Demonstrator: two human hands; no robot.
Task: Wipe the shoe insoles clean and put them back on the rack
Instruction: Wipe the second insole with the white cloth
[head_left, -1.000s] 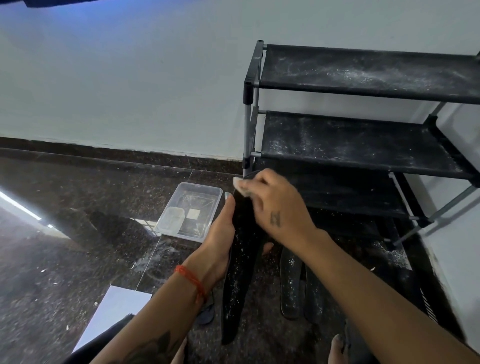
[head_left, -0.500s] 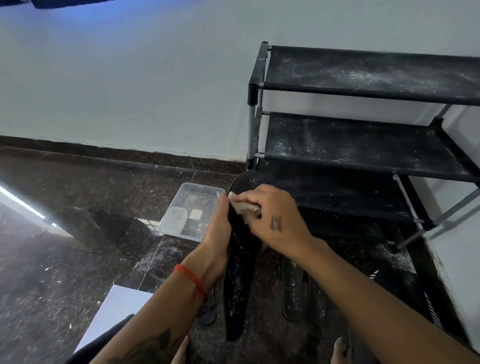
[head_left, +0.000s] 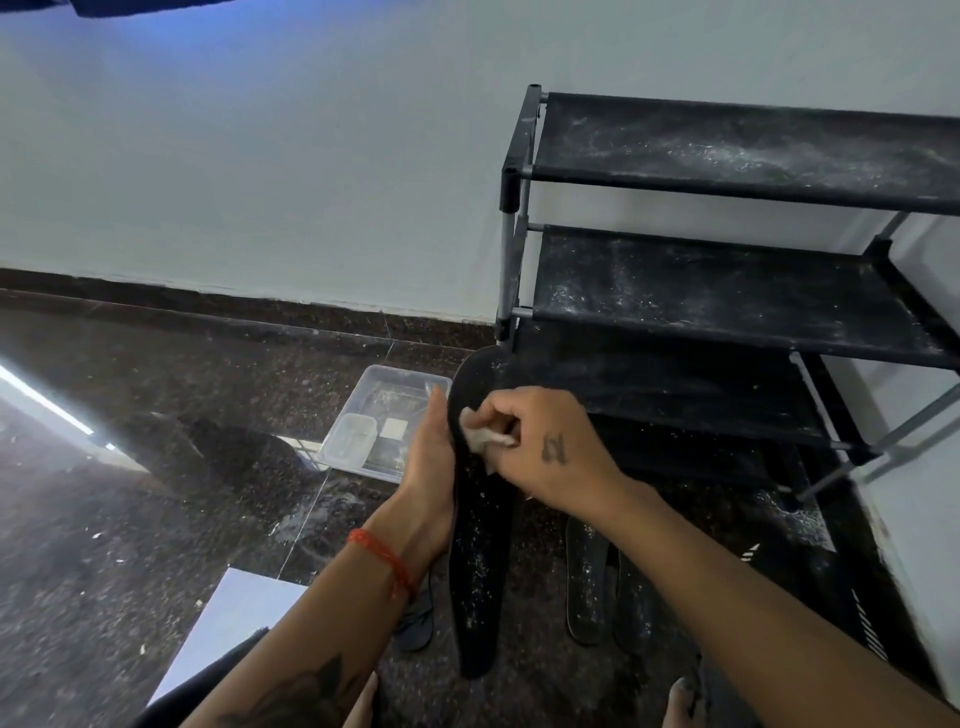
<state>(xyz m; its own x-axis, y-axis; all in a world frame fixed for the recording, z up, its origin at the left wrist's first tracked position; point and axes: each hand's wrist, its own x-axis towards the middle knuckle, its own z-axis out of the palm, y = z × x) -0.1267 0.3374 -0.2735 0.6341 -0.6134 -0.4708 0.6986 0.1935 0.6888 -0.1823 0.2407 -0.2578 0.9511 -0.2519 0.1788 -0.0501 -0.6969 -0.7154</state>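
Clear plastic tray (head_left: 363, 400) sat on dark speckled floor (head_left: 156, 519), left of my hands. My left hand (head_left: 428, 478), fingers straight, backed long black dust-flecked insole (head_left: 480, 571), held upright off floor. My right hand (head_left: 550, 447) pinched small white wipe (head_left: 483, 435) against insole's upper part. Two more black insoles (head_left: 587, 587) lay on floor. Black dusty three-tier fabric rack (head_left: 727, 280) stood right.

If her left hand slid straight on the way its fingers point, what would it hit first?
Probably the clear tub on the floor: the left hand points up along the insole toward it. Depth is hard to judge, though.
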